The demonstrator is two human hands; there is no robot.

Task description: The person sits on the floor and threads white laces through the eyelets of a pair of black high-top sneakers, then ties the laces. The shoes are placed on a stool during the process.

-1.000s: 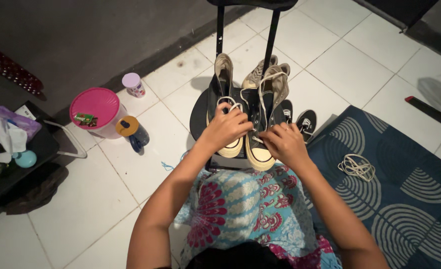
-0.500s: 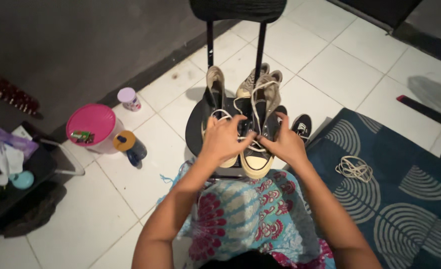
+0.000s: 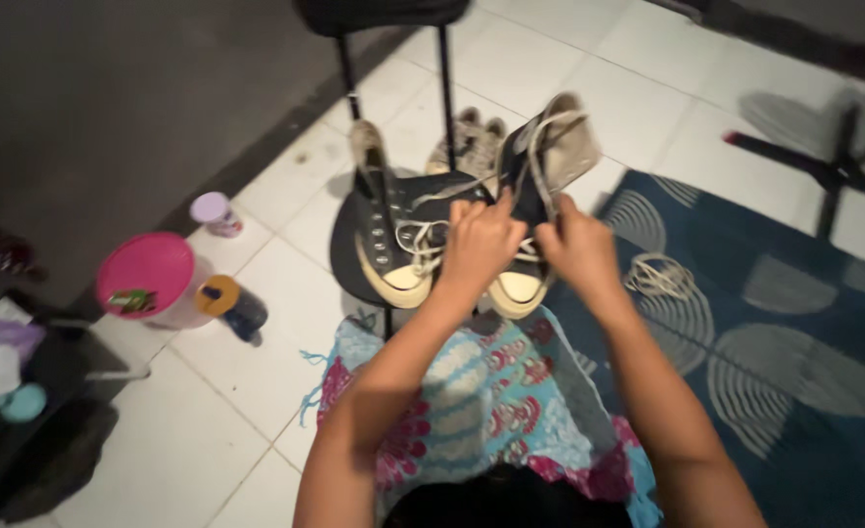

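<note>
Two dark high-top sneakers with cream toe caps stand on a round black chair seat (image 3: 346, 256). The left sneaker (image 3: 384, 244) has its white laces lying loose. Both hands are on the right sneaker (image 3: 542, 186): my left hand (image 3: 478, 244) and my right hand (image 3: 577, 246) pinch its white lace (image 3: 540, 161) over the front of the shoe, fingers closed. The toe cap shows just below my hands. My lap, below, is covered by a patterned blue and pink cloth (image 3: 481, 391).
Another pale pair of shoes (image 3: 472, 147) lies on the tiles behind the chair. A loose coil of white lace (image 3: 655, 277) rests on the blue patterned rug (image 3: 784, 323). A pink-lidded tub (image 3: 147, 279), a small bottle (image 3: 232, 305) and a lilac-capped jar (image 3: 214, 212) stand at left.
The view has swung left and blurred. My hands moved closer together on the right sneaker, which now tilts back to the right; my left hand left the left sneaker's laces.
</note>
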